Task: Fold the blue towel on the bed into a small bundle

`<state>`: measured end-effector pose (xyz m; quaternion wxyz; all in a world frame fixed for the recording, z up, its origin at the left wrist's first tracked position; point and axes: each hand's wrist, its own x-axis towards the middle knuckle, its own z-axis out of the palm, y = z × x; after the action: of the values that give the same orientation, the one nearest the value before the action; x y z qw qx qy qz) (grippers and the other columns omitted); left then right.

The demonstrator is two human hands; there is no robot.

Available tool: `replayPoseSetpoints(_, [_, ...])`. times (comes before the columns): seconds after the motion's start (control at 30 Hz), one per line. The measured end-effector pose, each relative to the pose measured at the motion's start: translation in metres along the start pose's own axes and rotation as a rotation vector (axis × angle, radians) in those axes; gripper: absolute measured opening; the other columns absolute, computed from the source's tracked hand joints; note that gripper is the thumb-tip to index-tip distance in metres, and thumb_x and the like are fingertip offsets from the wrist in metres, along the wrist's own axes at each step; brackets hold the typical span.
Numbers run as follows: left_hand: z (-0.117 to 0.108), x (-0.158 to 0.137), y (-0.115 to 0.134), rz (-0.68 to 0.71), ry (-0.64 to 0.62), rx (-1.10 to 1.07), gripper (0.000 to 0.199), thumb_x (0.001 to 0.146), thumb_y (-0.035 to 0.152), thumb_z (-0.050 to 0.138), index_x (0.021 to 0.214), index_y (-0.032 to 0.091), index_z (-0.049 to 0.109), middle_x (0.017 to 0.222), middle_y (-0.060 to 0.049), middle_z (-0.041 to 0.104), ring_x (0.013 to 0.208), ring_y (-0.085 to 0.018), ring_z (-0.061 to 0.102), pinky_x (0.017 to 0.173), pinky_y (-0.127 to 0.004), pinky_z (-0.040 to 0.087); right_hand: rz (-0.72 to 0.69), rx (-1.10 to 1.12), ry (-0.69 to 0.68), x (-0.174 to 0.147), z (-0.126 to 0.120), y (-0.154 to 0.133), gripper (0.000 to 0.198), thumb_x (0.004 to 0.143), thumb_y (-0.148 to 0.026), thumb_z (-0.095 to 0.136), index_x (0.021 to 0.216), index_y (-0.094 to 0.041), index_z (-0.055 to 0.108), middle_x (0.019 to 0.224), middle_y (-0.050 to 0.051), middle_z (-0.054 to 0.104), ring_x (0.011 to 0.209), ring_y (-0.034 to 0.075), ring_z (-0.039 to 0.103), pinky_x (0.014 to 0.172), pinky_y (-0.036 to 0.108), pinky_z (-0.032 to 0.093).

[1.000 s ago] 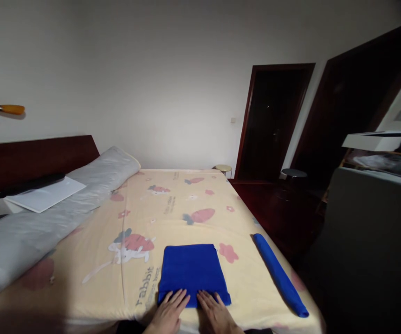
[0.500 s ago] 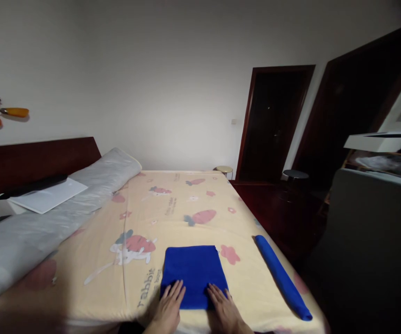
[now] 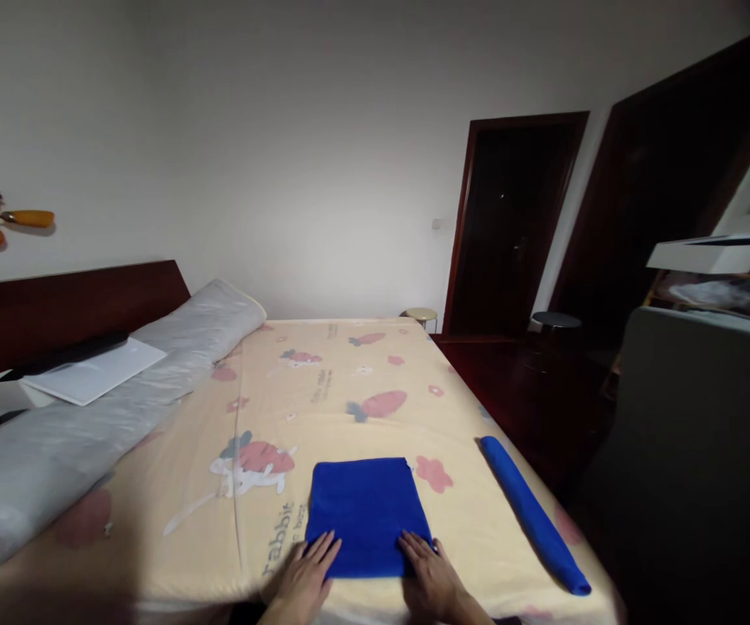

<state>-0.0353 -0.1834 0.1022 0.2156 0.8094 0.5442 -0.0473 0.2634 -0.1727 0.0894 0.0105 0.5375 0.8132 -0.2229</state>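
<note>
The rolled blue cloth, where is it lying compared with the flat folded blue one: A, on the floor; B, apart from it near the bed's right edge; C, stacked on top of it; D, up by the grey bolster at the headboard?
B: the rolled blue cloth lies apart, along the bed's right edge, right of the folded blue cloth.

Dim, soft indoor light (dark doorways), edges stretched and slightly blurred.

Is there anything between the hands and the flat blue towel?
No, nothing is in between. The left hand and the right hand both lie flat with their fingers right on the near edge of the folded blue towel. The rolled blue towel lies apart, by the bed's right edge.
</note>
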Motion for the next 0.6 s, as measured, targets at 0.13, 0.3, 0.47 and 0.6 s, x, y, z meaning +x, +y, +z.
replayPoseSetpoints(0.13, [-0.008, -0.002, 0.005, -0.048, 0.002, 0.041, 0.075, 0.074, 0.019, 0.04, 0.146, 0.025, 0.02, 0.16, -0.002, 0.017, 0.147, -0.02, 0.014, 0.121, -0.054, 0.012, 0.054, -0.072, -0.033, -0.001, -0.009, 0.008, 0.079, 0.065, -0.019, 0.043, 0.143, -0.012, 0.031, 0.152, 0.018, 0.031, 0.141, 0.032, 0.03, 0.114, 0.062, 0.019])
replayPoseSetpoints(0.3, [0.001, 0.007, 0.018, 0.021, 0.021, 0.109, 0.076, 0.069, 0.007, 0.036, 0.143, 0.021, 0.031, 0.157, -0.007, 0.03, 0.144, -0.023, 0.025, 0.121, -0.05, 0.018, 0.021, -0.153, 0.008, 0.007, -0.003, 0.011, 0.083, 0.057, -0.016, 0.051, 0.139, -0.016, 0.038, 0.149, 0.017, 0.04, 0.137, 0.033, 0.035, 0.115, 0.057, 0.018])
replayPoseSetpoints(0.47, [0.018, 0.015, 0.005, 0.062, 0.017, 0.132, 0.07, 0.071, 0.004, 0.034, 0.14, 0.017, 0.037, 0.151, -0.013, 0.039, 0.141, -0.026, 0.031, 0.119, -0.05, 0.023, -0.01, -0.219, 0.02, 0.012, 0.013, 0.011, 0.068, 0.066, -0.018, 0.049, 0.134, -0.016, 0.045, 0.146, 0.016, 0.044, 0.135, 0.032, 0.037, 0.116, 0.05, 0.022])
replayPoseSetpoints(0.6, [0.028, 0.019, -0.011, 0.034, 0.096, 0.167, 0.067, 0.075, 0.001, 0.026, 0.137, 0.021, 0.041, 0.146, -0.01, 0.048, 0.138, -0.024, 0.037, 0.117, -0.05, 0.028, -0.02, -0.221, 0.096, 0.012, 0.016, 0.008, 0.055, 0.07, -0.014, 0.044, 0.124, -0.013, 0.053, 0.13, 0.016, 0.058, 0.125, 0.031, 0.047, 0.113, 0.049, 0.027])
